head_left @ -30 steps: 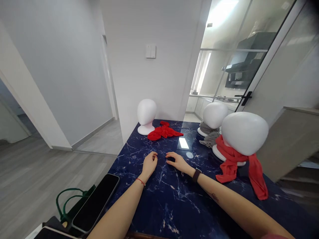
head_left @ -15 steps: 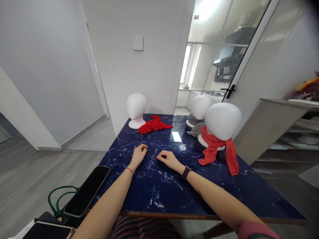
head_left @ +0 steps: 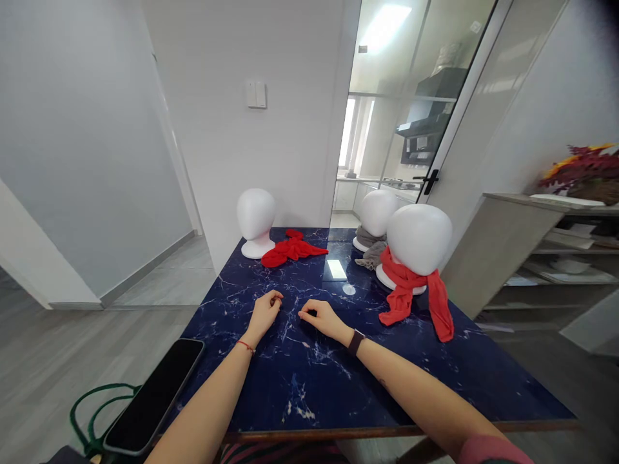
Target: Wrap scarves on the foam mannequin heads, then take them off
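Observation:
My left hand rests on the dark blue marbled table, its fingers curled in with nothing showing in them. My right hand lies a little to the right, thumb and fingertips brought together in a loose ring around nothing. Beyond my left hand, a bright red scarf lies crumpled beside a bare white mannequin head. To the right, a coral red scarf is wrapped round the neck of a nearer white head. Behind it, a grey scarf surrounds another head's neck.
A phone with a green cord sits at the table's left edge. A round clear disc lies on the tabletop. Shelves with flowers on top stand at the right, and a glass door is behind.
The view has tilted up and turned slightly right, so the scene sits further left. Both hands keep their curled pose on the table; scarves and heads stay in place.

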A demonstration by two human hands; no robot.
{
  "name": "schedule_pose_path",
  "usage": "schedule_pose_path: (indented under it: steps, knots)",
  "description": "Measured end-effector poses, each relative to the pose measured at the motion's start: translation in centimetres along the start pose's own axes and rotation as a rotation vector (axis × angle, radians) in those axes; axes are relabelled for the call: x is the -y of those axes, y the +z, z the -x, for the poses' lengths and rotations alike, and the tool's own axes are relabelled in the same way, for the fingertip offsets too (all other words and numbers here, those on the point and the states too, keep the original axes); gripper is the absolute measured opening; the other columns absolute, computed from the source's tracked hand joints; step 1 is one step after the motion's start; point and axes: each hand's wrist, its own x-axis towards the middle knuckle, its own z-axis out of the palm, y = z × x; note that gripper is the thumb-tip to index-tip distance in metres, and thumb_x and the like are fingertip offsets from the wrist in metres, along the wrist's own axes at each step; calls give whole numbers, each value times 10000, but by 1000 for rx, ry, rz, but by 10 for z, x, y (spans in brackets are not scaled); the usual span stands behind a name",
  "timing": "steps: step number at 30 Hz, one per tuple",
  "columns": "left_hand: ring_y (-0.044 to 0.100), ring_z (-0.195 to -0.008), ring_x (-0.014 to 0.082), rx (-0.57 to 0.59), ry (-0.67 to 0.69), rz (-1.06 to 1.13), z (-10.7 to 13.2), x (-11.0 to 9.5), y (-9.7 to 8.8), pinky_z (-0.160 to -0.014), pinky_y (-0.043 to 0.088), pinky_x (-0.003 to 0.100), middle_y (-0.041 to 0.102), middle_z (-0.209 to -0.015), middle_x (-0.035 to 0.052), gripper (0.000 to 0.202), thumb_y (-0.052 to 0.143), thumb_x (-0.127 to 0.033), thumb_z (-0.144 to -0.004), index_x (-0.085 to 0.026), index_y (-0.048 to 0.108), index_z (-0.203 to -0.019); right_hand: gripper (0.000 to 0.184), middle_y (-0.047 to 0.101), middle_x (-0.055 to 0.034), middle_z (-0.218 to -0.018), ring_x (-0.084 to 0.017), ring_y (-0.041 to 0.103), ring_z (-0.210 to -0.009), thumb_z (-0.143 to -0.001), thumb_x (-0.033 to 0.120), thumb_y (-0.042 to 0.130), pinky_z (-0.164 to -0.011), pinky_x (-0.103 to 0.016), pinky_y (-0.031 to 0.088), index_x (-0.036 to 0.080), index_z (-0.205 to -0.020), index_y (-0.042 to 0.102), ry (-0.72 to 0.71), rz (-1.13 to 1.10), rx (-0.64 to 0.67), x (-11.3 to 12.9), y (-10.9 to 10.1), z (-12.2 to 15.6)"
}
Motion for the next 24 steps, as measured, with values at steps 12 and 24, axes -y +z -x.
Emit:
schedule_pose_path:
  steps: [12,24]
  knots:
    - [548,-598,130,33,18,-77,0,-3,1,-613,413,250,606,-695,-2,199,420,-225,-772,-182,604,-834,186,630,-7,-747,-117,552,-693,-836,284,566,-649,-223,400,172,-705,634,-1,19,9,0,0,-2]
    - [576,-706,150,-33,105,-214,1,-9,4,-683,427,268,648,-790,18,217,408,-216,-816,-191,618,-863,207,621,-8,-734,-117,540,-676,-850,303,550,-617,-225,389,177,-708,631,4,28,27,0,-1,-2]
